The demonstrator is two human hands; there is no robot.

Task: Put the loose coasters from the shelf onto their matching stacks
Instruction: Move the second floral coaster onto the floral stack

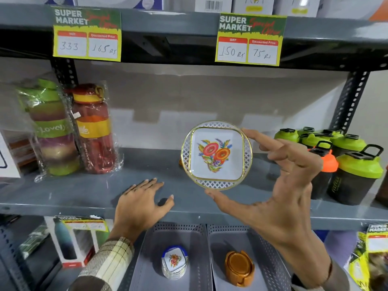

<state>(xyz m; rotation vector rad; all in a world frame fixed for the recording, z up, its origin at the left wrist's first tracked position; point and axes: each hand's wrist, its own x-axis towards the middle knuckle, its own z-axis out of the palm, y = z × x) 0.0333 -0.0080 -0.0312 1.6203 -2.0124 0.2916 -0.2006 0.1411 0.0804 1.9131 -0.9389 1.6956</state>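
Observation:
My right hand (281,181) holds a round white coaster (216,154) with a flower print and gold lattice rim, pinched between thumb below and fingertips at its upper right edge, raised above the grey shelf (84,192). A small orange piece (180,162) peeks out behind the coaster's left edge. My left hand (140,204) lies flat, palm down, on the shelf's front. Below, a stack of white floral coasters (174,262) stands in the left grey tray (189,232). A stack of orange coasters in a holder (239,267) stands in the right grey tray (262,238).
Two wrapped bottles (73,131) stand at the shelf's left. Green and orange lidded shakers (344,162) crowd its right. Price tags (249,39) hang on the shelf above. Boxed bottles (73,240) sit on the lower level at left.

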